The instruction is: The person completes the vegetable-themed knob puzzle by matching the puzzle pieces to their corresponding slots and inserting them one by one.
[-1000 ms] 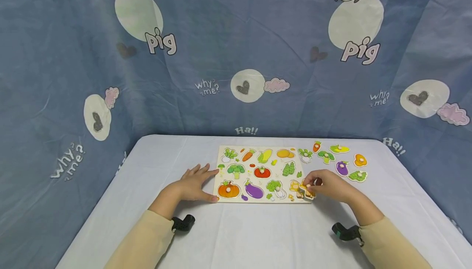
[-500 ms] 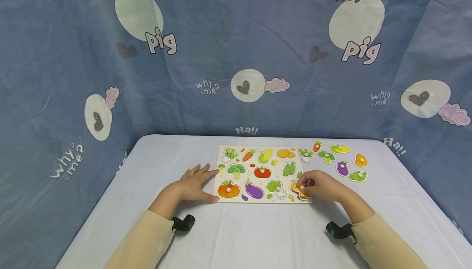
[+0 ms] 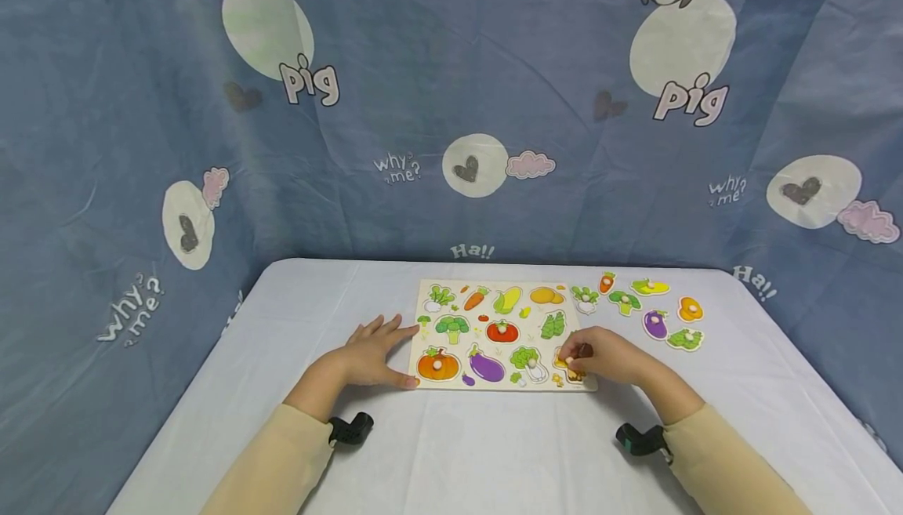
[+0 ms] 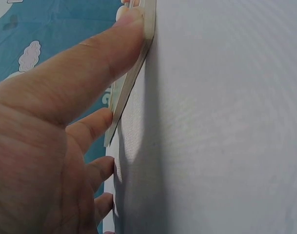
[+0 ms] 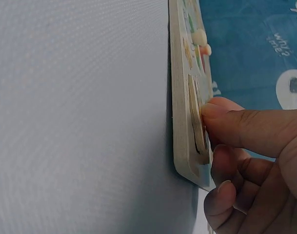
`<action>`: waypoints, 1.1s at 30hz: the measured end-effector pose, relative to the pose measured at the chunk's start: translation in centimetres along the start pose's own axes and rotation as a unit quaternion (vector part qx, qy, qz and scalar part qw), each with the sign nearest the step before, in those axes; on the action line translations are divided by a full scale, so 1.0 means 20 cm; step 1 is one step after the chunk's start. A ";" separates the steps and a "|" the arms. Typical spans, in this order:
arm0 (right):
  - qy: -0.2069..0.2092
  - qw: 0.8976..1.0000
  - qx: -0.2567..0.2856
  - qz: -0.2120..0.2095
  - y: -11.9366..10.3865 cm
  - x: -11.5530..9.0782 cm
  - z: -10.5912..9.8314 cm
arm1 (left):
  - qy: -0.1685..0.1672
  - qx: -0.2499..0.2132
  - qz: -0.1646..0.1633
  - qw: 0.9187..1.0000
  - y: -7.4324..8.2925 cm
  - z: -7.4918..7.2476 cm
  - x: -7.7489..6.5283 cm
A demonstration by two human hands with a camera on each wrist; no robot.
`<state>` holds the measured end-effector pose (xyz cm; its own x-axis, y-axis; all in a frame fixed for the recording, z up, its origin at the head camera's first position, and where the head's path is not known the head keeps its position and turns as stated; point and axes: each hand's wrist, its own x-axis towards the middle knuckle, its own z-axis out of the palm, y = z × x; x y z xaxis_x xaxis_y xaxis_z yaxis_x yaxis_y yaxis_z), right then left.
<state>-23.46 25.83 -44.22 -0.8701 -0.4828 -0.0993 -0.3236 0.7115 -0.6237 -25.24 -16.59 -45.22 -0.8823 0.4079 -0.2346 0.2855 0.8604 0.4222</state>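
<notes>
A wooden vegetable puzzle board (image 3: 531, 336) lies flat on the table. My right hand (image 3: 605, 354) pinches the small knob of a mushroom puzzle piece (image 3: 576, 377) at the board's near right corner. In the right wrist view this piece (image 5: 196, 117) sits over its outline, one edge standing slightly proud of the board; the fingers partly cover it. At the board's left edge, my left hand (image 3: 377, 354) is spread, its thumb and index finger touching the edge. Knobbed pumpkin (image 3: 437, 364), tomato (image 3: 502, 331) and cabbage (image 3: 531, 362) pieces are in the board.
Beyond the board's right side lie several loose pieces: a turnip (image 3: 585, 299), a carrot (image 3: 607, 283), a corn cob (image 3: 650, 287), a broccoli (image 3: 625, 302), an eggplant (image 3: 655, 324), an orange-yellow piece (image 3: 690, 309) and a leafy green one (image 3: 685, 339). A printed blue curtain (image 3: 451, 217) hangs behind.
My right hand has moved left with the mushroom piece, from the board's right edge onto the printed mushroom outline. The left hand has stayed in place.
</notes>
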 end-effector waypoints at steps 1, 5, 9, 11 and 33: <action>0.001 1.000 0.001 0.001 0.00 0.00 0.00 | 0.000 0.000 0.000 1.000 0.00 0.00 0.00; 0.003 1.000 0.005 0.006 0.00 0.01 0.01 | 0.001 0.001 0.001 1.000 0.00 0.00 0.00; 0.003 1.000 0.007 0.016 0.00 0.01 0.01 | 0.002 0.001 0.001 1.000 0.00 0.00 0.00; 0.002 1.000 0.008 0.020 0.00 0.01 0.01 | 0.002 0.002 0.002 1.000 0.00 0.00 0.00; 0.032 0.999 -0.002 0.042 -0.03 -0.02 -0.01 | 0.004 -0.001 0.007 1.000 0.00 0.00 0.00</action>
<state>-23.05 25.73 -43.69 -0.9161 -0.3881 -0.1005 -0.2504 0.7496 -0.6127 -25.15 -16.59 -45.21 -0.8815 0.4170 -0.2217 0.2967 0.8542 0.4270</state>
